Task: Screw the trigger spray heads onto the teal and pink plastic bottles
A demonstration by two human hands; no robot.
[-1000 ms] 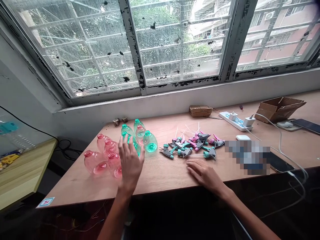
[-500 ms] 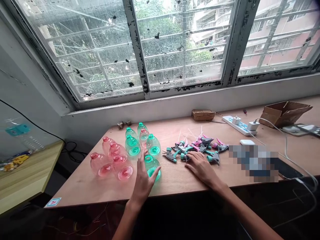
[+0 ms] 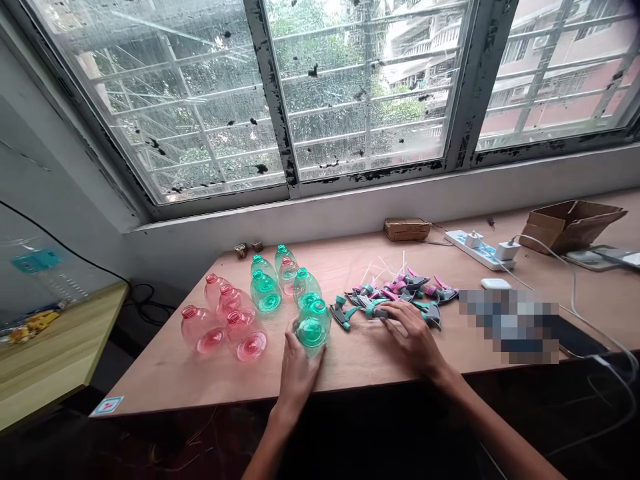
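Note:
My left hand [image 3: 299,365] is wrapped round a green plastic bottle [image 3: 313,325] and holds it upright near the table's front edge. Behind it stand more green bottles [image 3: 265,292] and, to their left, several pink bottles [image 3: 226,319]. My right hand [image 3: 411,330] lies on the near side of a heap of grey, pink and teal spray trigger heads [image 3: 397,297], its fingers curled onto a teal-collared one; whether it is gripped I cannot make out.
The wooden table [image 3: 350,360] runs along a window sill. At the back right are a small brown box [image 3: 407,229], a power strip [image 3: 480,249] with chargers, a cardboard box [image 3: 570,223] and cables. A phone [image 3: 570,337] lies at the front right. A lower table [image 3: 50,353] stands left.
My left hand took a green bottle from the group, drew it toward the front edge and stood it upright. My right hand slid forward from the bare table onto the trigger heads.

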